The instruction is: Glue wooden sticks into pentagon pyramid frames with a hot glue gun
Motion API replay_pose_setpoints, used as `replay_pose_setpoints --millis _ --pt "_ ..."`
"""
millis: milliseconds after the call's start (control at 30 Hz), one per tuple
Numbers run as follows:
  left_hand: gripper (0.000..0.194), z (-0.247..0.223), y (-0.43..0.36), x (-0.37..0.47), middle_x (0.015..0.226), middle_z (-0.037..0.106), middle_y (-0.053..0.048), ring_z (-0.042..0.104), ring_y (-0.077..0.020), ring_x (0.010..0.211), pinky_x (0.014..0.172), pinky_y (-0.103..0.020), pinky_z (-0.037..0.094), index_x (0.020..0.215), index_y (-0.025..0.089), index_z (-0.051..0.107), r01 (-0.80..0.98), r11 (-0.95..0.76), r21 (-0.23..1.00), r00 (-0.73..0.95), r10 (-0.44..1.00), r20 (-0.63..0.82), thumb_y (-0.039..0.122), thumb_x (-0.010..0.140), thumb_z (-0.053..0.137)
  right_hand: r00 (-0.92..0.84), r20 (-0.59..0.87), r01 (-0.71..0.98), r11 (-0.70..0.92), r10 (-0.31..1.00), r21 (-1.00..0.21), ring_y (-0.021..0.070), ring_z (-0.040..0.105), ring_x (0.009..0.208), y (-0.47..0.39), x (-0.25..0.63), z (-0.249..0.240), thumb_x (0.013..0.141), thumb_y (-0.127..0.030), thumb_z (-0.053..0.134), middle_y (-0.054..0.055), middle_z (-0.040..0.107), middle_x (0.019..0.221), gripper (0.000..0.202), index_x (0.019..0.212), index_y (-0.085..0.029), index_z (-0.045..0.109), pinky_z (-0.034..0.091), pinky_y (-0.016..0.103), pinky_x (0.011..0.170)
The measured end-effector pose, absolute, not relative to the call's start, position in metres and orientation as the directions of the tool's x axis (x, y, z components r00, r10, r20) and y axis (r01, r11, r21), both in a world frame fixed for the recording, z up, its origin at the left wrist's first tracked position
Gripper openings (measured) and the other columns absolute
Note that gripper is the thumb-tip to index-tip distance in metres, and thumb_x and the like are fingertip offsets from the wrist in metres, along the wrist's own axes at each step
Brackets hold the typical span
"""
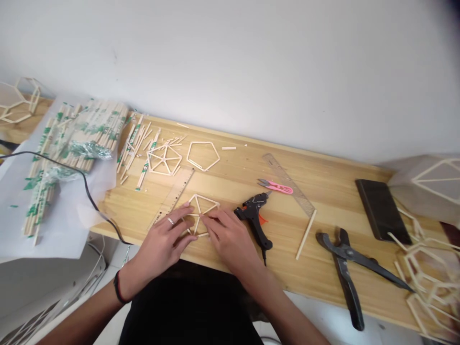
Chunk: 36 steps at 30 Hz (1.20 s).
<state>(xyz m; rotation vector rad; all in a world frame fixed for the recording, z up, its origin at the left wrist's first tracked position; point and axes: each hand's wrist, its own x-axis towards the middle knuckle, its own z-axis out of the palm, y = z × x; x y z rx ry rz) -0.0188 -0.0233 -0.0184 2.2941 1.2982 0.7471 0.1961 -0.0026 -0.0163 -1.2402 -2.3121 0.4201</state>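
A pentagon frame of wooden sticks (205,208), with spokes meeting at its centre, lies near the table's front edge. My left hand (171,230), with a ring on one finger, grips its left side between thumb and fingers. At the centre and right side of the frame, the fingers of my right hand (227,233) are pressed together; whether a small piece is between them is hidden. Just right of that hand rests a black glue gun (256,218) with an orange trigger. A clear ruler (183,184) lies behind my left hand.
Behind are a spoked pentagon (164,159), a plain pentagon (203,156) and loose sticks. Chopstick bundles (104,124) sit left, beside a black cable (86,187). To the right lie pink thread snips (278,187), another ruler (287,179), large pliers (347,254), a phone (381,208) and stick frames (427,268).
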Motion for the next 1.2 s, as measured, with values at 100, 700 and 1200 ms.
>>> replay_pose_setpoints --millis 100,700,1200 --pt "0.023 -0.019 -0.019 -0.017 0.149 0.065 -0.017 0.061 -0.0296 0.143 0.115 -0.045 0.058 0.125 0.019 0.068 0.642 -0.507 0.575 0.468 0.853 0.231 0.023 0.102 0.065 -0.465 0.293 0.688 0.549 0.835 -0.474 0.0249 0.067 0.087 -0.006 0.203 -0.016 0.105 -0.011 0.055 0.010 0.076 0.096 0.024 0.109 -0.015 0.078 0.057 0.039 0.082" --pt "0.034 -0.016 -0.012 -0.016 0.147 0.067 -0.014 0.064 -0.0297 0.139 0.116 -0.048 0.056 0.132 0.023 0.064 0.614 -0.471 0.633 0.449 0.869 0.210 0.026 0.100 0.070 -0.210 0.187 0.706 0.281 0.960 -0.650 0.0226 0.069 0.084 0.001 0.189 -0.012 0.093 -0.010 0.066 0.004 0.075 0.088 0.014 0.090 -0.023 0.070 0.056 0.035 0.078" --pt "0.040 -0.011 -0.008 -0.015 0.155 0.063 -0.005 0.051 -0.0347 0.149 0.122 -0.057 0.046 0.139 0.027 0.070 0.635 -0.561 0.531 0.586 0.798 0.142 0.020 0.100 0.063 -0.299 0.187 0.677 0.346 0.936 -0.649 0.0218 0.073 0.087 0.002 0.199 -0.006 0.099 -0.009 0.061 0.007 0.078 0.096 0.020 0.109 -0.020 0.074 0.059 0.034 0.081"
